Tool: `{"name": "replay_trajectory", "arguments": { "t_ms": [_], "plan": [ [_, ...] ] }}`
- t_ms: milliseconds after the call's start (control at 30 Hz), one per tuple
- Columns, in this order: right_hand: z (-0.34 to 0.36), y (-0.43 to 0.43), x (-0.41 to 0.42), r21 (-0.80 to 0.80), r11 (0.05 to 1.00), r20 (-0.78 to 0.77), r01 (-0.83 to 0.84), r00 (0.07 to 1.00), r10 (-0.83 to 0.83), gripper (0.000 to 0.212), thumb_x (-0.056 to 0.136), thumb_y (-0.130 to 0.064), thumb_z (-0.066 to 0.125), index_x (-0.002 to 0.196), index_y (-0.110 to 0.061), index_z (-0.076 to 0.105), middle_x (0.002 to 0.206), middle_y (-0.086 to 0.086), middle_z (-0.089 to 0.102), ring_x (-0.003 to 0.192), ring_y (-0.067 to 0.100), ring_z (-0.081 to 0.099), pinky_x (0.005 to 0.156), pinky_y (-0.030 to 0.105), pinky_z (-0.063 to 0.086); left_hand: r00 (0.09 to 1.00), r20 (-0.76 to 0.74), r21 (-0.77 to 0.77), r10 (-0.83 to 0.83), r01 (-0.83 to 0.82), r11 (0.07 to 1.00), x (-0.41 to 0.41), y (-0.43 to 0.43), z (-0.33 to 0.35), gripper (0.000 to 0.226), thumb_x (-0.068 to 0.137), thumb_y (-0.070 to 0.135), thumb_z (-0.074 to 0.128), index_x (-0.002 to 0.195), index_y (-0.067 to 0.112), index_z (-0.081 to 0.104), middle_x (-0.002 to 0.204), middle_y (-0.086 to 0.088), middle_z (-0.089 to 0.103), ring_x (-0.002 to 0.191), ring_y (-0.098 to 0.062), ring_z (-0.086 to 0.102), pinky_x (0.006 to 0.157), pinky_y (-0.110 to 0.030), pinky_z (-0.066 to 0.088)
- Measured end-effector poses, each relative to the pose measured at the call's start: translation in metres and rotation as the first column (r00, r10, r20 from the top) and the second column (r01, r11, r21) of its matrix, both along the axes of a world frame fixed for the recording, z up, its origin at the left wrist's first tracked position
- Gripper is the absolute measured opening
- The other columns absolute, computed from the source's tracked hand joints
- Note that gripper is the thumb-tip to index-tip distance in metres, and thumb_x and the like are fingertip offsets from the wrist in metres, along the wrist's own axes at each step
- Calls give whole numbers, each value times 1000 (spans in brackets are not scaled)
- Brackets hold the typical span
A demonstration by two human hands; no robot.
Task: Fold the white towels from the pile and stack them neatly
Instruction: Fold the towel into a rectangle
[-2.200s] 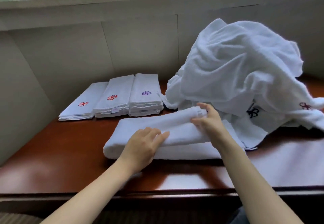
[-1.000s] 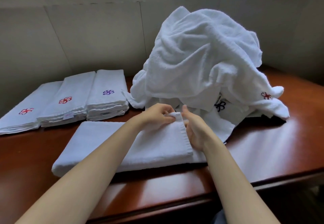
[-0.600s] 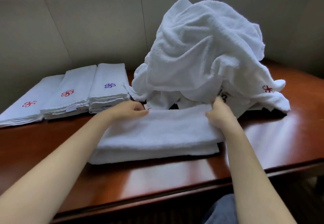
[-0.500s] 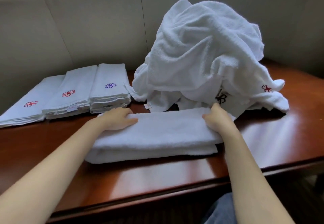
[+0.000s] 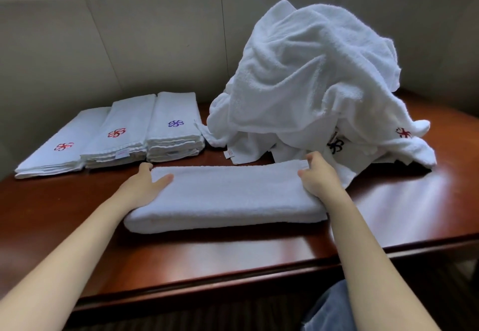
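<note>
table (image 5: 404,216) of dark red wood fills your view, its near edge toward you. pile of unfolded white towels (image 5: 311,84) heaps at 1 o'clock against the wall. folded towel (image 5: 225,195) lies lengthwise at centre, just in front of the pile. three folded stacks (image 5: 116,133) sit side by side at 10 o'clock. your left hand (image 5: 142,188) grips the towel's left end, thumb on top, and your right hand (image 5: 315,177) grips its right end, fingers curled round the far corner.
</note>
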State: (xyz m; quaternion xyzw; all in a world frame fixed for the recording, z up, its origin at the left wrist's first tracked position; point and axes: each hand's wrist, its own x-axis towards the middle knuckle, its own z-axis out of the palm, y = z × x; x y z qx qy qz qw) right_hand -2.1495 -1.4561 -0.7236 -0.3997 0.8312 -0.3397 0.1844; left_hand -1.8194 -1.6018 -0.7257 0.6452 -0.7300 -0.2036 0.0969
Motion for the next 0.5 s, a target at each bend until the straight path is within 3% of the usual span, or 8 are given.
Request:
{"name": "replay_trajectory", "arguments": {
  "t_ms": [100,167,233,300,367,433,500],
  "plan": [
    [-1,1,12,98,994,-243,51,970,-26,41,96,-12,46,135,-6,33,125,20,53,113,37,52,75,35,38,998,1,4,61,-61,998,0,1,0,83,90,66,40,145,6,23,139,-19,48,121,-36,50,90,-39,40],
    [2,3,26,168,974,-476,150,878,-53,42,94,-10,47,134,-9,35,127,19,46,113,38,48,77,38,38,991,-39,76,131,-128,989,3,2,4,88,86,69,42,141,2,27,133,-19,52,115,-35,54,83,-39,42],
    [5,2,40,63,989,-659,133,750,-59,46,85,-3,50,129,-12,43,126,15,45,113,36,44,91,40,36,964,-189,248,186,-136,959,8,3,13,93,81,67,55,142,2,30,133,-16,53,113,-31,55,79,-35,43],
    [5,-5,64,-110,982,-685,-151,728,35,45,82,-3,53,126,-12,52,122,13,52,111,34,47,95,41,33,931,-320,402,175,-34,915,15,9,21,89,75,56,68,143,11,33,135,-5,51,106,-21,58,79,-28,43],
    [-2,-10,93,-89,885,-624,-457,719,308,34,94,-18,50,127,-12,54,121,11,58,112,33,51,95,39,35,914,-382,454,134,59,889,20,21,23,84,76,42,74,145,22,29,131,6,45,91,-7,55,67,-19,43],
    [-8,-14,111,133,825,-585,-549,628,512,34,100,-33,38,121,-14,56,119,8,58,113,31,51,92,36,35,876,-461,403,140,66,913,24,28,17,90,78,34,74,149,26,20,139,4,42,90,-6,53,62,-16,42],
    [-5,-14,118,81,854,-648,-514,624,437,30,100,-30,40,112,-11,60,110,9,63,103,32,57,83,36,42,791,-575,363,209,18,932,27,35,16,94,79,29,75,152,27,14,149,-1,37,89,-10,55,60,-18,44]
  ]
}}
